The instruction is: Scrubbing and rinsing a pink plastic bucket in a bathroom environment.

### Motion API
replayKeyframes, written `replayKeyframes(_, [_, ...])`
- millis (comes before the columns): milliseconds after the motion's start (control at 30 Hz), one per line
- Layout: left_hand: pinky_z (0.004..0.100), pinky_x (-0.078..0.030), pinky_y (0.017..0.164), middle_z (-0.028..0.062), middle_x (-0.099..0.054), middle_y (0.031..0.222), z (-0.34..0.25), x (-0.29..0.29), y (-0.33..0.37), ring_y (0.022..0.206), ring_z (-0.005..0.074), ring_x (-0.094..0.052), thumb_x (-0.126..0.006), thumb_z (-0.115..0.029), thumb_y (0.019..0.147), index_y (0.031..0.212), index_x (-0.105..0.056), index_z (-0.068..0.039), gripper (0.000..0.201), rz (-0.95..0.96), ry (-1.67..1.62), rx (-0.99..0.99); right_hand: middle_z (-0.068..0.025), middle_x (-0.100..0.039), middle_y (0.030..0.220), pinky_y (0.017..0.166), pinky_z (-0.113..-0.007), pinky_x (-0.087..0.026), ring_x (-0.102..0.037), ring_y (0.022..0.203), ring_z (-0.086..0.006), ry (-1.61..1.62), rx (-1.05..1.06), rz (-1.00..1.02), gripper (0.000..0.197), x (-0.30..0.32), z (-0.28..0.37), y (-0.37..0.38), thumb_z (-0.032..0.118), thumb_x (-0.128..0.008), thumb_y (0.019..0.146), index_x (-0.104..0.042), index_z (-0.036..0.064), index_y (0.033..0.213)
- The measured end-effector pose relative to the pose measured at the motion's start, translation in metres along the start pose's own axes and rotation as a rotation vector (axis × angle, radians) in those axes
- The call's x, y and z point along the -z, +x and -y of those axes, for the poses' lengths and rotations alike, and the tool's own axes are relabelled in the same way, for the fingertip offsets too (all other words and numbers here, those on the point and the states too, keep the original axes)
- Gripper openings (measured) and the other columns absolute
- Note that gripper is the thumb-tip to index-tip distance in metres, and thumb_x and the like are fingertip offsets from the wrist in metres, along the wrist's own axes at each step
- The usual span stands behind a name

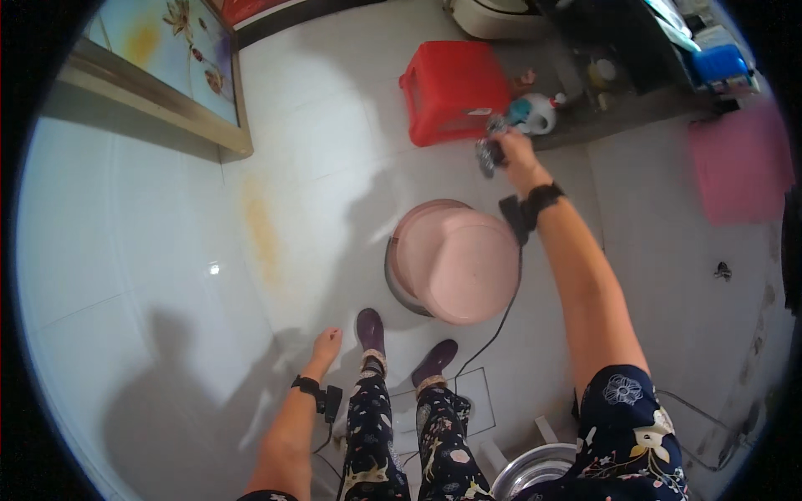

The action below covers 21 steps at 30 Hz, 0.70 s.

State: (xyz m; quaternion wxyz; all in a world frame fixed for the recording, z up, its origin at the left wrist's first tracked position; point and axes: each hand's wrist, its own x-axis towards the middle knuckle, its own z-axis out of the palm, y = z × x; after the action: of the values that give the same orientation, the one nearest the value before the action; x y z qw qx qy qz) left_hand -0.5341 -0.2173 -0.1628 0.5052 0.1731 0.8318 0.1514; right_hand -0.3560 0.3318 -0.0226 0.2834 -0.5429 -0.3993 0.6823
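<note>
My right hand (522,163) is stretched forward and closed round a dark-handled thing with a shiny grey, tangled-looking end (484,157), perhaps a wire scrubber; its exact kind is blurred. It hangs above the floor, near a red plastic stool (455,88) and a white bottle (541,115) with a red cap. Below that arm stands a pink round tub (413,242), with a lighter pink round piece (476,271) lying tilted over it. My left hand (327,344) hangs low beside my left boot, its fingers curled, with nothing seen in them.
A framed panel with flowers (238,117) juts in at the far left. Dark shelving (618,125) lines the far right, and a pink container (739,171) is by the right wall. A metal basin (535,472) sits near my legs. A black cord (493,338) trails across the floor.
</note>
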Motion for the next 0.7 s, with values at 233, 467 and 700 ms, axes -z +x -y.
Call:
replayKeyframes(233, [0.0329,-0.049,0.072,0.0156,-0.066,0.084,-0.015,-0.008,-0.005,0.075,0.0232,-0.065,-0.053,-0.028,0.087,0.106,-0.06,0.0,0.035,0.049,-0.262,0.022,-0.0085,-0.054,0.11,0.083,-0.032,-0.045,-0.054,0.099,-0.0199,-0.343,0.172,0.111,0.045,0.019,0.064,0.062,0.021,-0.064,0.082,-0.051,0.0017,0.12])
replayKeyframes(467, [0.0331,-0.048,0.072,0.0121,-0.064,0.088,-0.026,-0.024,0.038,0.083,0.0239,-0.061,-0.05,-0.028,0.089,0.104,-0.06,-0.003,0.032,0.083,-0.073,-0.033,-0.0177,-0.045,0.131,0.098,-0.036,-0.036,-0.043,0.121,-0.0275,-0.706,0.012,-0.104,0.067,0.071,-0.033,-0.023,0.044,-0.06,0.083,-0.042,0.0009,0.131])
replayKeyframes(700, [0.0399,-0.047,0.078,0.0189,-0.064,0.092,-0.088,-0.058,0.077,0.088,0.0355,-0.06,-0.05,-0.029,0.086,0.098,-0.062,-0.002,0.032,0.071,-0.014,-0.102,-0.0202,-0.031,0.142,0.102,-0.039,-0.033,-0.037,0.127,-0.0329,-0.811,-0.41,-0.242,0.077,0.143,-0.141,-0.186,0.046,-0.053,0.086,-0.023,0.0011,0.141])
